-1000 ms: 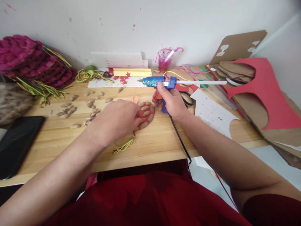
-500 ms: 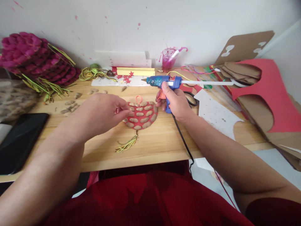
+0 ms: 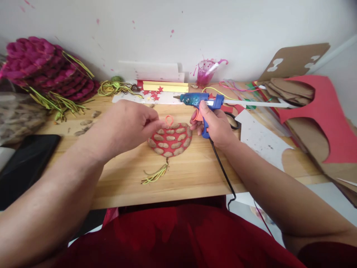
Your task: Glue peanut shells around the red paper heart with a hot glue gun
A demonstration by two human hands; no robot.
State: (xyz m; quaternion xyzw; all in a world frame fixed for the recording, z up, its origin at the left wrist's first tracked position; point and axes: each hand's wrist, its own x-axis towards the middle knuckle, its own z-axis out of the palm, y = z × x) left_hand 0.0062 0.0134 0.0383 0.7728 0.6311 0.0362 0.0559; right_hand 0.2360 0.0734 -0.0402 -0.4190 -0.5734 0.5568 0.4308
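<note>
In my right hand [image 3: 219, 128] is a blue hot glue gun [image 3: 195, 99], its nozzle pointing left and a long white glue stick running out of the back. My left hand [image 3: 129, 128] is closed in a pinch over the upper left edge of a red disc [image 3: 170, 143] that lies flat on the table. Whatever the pinch holds, if anything, is hidden. Rows of peanuts [image 3: 178, 152] cover the disc. An orange loop [image 3: 169, 120] tops it, close to my left fingertips, and a yellow-green tassel [image 3: 156, 174] hangs from its bottom.
Loose peanuts [image 3: 86, 122] lie at left, near a black phone [image 3: 30, 167] and a stack of magenta peanut discs [image 3: 50, 70]. Red stars [image 3: 156, 95] and a pink-stained cup [image 3: 205, 74] stand behind. Cut red card [image 3: 330, 123] fills the right. A black cord [image 3: 221, 167] trails off the front edge.
My left hand has shifted up and toward the orange loop, uncovering the disc's left edge. The glue gun stays in my right hand, slightly farther from the disc. The whole view has shifted a little.
</note>
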